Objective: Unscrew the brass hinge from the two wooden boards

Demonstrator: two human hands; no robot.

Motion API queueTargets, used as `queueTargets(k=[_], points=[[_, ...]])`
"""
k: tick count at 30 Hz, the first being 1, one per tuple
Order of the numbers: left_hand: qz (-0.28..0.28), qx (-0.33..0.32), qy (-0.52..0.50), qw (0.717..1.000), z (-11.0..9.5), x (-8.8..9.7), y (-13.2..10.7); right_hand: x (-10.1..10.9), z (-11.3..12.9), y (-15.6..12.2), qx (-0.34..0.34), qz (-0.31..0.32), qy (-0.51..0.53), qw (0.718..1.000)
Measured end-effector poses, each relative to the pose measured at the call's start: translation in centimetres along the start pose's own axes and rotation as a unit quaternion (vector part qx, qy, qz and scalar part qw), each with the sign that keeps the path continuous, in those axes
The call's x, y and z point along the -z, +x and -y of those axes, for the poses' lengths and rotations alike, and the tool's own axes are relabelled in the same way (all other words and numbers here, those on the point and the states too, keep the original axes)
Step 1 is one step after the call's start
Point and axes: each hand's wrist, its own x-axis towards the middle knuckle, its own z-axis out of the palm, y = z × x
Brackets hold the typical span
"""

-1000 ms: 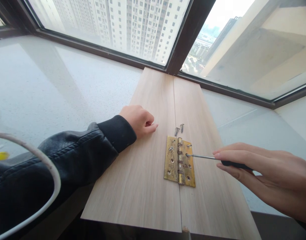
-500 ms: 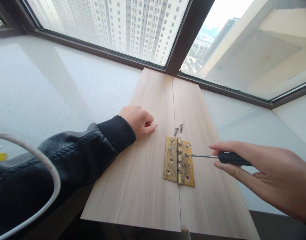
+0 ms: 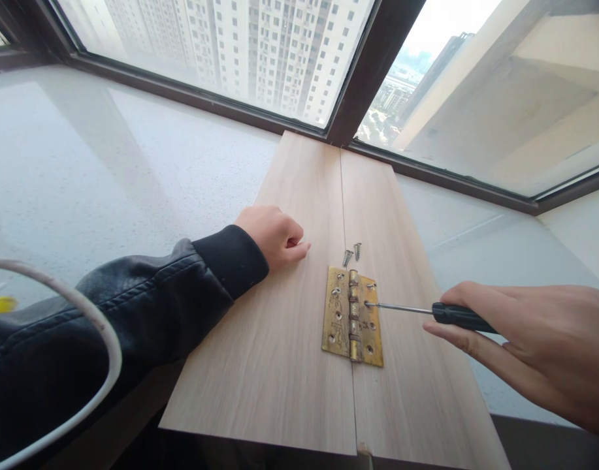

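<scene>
A brass hinge (image 3: 351,316) lies flat across the seam of two pale wooden boards (image 3: 289,339). My right hand (image 3: 534,346) is closed round a black-handled screwdriver (image 3: 426,311), whose thin shaft runs left with its tip on a screw in the hinge's right leaf. My left hand (image 3: 274,235), in a black sleeve, rests as a loose fist on the left board, apart from the hinge. Two loose screws (image 3: 352,253) lie just beyond the hinge's top edge.
The boards rest on a white speckled sill (image 3: 108,170) and reach back to a dark window frame (image 3: 362,72). A white cable (image 3: 78,307) curves across the lower left corner, with a bit of yellow at the far left edge.
My right hand's fingers have shifted back along the screwdriver handle, uncovering more of it. The tip stays on the same screw and my left hand has not moved.
</scene>
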Motion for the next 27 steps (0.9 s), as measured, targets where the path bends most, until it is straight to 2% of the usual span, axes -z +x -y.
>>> queueTargets(k=[2,7,10,12,14,16,18,19,20,22,23,24,26,27], points=[[0.000,0.000,0.002,1.000,0.0,0.0,0.0,0.1,0.4,-0.2,-0.006,0.037,-0.014,0.999],[-0.007,-0.005,0.003,1.000,0.1,-0.1,-0.1,0.5,1.3,0.2,-0.111,0.128,0.030,0.985],[-0.019,-0.013,0.000,1.000,0.3,-0.2,-0.1,0.7,1.6,0.7,-0.114,0.124,0.006,0.986],[-0.024,-0.016,-0.001,1.000,0.3,-0.3,-0.1,0.7,1.4,0.8,-0.096,0.106,0.025,0.989],[-0.021,-0.014,0.002,1.000,0.3,-0.2,0.0,0.8,0.8,0.7,-0.077,0.091,0.098,0.988],[-0.013,-0.009,0.004,1.000,0.2,-0.1,0.0,0.8,0.2,0.5,-0.088,0.085,0.191,0.974],[-0.007,-0.007,0.003,1.000,0.1,0.0,0.0,0.6,-0.2,0.6,-0.116,0.084,0.298,0.944],[-0.006,-0.007,0.002,1.000,0.1,0.0,0.0,0.4,-0.2,0.8,-0.124,0.078,0.364,0.920],[-0.009,-0.008,0.001,1.000,0.1,0.0,0.0,0.0,-0.1,1.1,-0.125,0.065,0.441,0.886],[-0.016,-0.010,-0.002,1.000,0.1,-0.1,0.0,-1.0,0.4,1.9,-0.106,0.015,0.592,0.799],[-0.017,-0.010,-0.004,1.000,0.1,-0.1,0.0,-1.6,0.7,2.3,-0.098,-0.031,0.644,0.758],[-0.017,-0.010,-0.006,1.000,0.1,-0.1,-0.1,-2.1,1.1,2.7,-0.095,-0.081,0.673,0.729],[-0.014,-0.010,-0.010,1.000,0.1,-0.2,-0.1,-3.0,1.7,3.5,-0.105,-0.166,0.686,0.701],[-0.013,-0.009,-0.012,1.000,0.1,-0.2,-0.1,-3.2,2.0,3.8,-0.113,-0.186,0.689,0.691]])
